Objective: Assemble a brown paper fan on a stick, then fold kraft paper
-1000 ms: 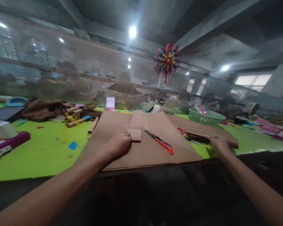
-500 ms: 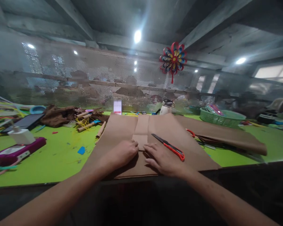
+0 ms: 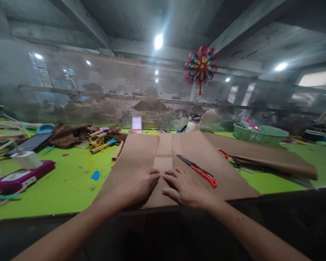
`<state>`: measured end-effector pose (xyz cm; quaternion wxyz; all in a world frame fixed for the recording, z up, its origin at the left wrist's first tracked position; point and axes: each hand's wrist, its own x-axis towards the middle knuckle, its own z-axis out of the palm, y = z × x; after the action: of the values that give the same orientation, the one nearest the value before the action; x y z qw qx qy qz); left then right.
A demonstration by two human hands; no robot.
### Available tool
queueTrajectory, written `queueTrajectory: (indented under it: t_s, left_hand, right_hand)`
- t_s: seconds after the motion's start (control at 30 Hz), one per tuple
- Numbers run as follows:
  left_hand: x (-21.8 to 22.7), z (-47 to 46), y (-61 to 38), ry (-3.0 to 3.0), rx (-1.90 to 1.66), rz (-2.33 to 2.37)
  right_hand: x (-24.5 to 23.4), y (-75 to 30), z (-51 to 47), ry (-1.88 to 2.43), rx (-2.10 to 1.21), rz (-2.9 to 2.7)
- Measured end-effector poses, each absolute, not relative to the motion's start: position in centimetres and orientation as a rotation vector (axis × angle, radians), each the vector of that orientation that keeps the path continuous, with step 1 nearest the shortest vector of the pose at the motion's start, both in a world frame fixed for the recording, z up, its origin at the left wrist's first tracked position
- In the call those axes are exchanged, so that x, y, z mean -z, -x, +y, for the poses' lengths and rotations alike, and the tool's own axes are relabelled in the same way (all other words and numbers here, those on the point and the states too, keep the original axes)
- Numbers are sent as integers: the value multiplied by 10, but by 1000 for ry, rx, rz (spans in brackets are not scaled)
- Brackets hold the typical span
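A big brown paper sheet (image 3: 201, 152) lies flat on the green table (image 3: 57, 181) in front of me, with a narrow folded strip (image 3: 164, 154) running down its middle. My left hand (image 3: 137, 185) and my right hand (image 3: 187, 186) rest side by side on the sheet at the near end of that strip, fingers stretched flat and pressing the paper, fingertips almost meeting. Neither hand holds anything. An orange-handled utility knife (image 3: 199, 169) lies on the sheet just right of my right hand.
More brown paper sheets (image 3: 268, 156) lie to the right, with red scissors (image 3: 223, 152) at their edge. A green basket (image 3: 260, 134) stands at the far right. Left are paper rolls (image 3: 101, 145), a purple box (image 3: 20, 175), a tablet (image 3: 32, 142). A white bottle (image 3: 194, 123) stands behind.
My right hand left the paper stack at the right and came to rest beside my left hand on the sheet. Both hands slid slightly nearer along the strip.
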<state>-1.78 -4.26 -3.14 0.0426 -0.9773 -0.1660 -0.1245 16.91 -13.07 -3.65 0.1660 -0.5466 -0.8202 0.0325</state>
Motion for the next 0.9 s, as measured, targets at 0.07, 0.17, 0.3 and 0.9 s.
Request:
queueTrajectory:
  t_s: [0.07, 0.17, 0.3, 0.9]
  left_hand:
    - [32, -42, 20, 2985, 383, -473]
    - [38, -39, 21, 2939, 353, -447]
    - [46, -37, 21, 2884, 314, -490]
    - [28, -49, 31, 2998, 490, -813]
  right_hand:
    - [38, -168, -130, 1555, -89, -2325]
    - [39, -171, -131, 1548, -69, -2339]
    - [40, -182, -136, 1575, -51, -2354]
    - [44, -229, -125, 1720, 189, -2074]
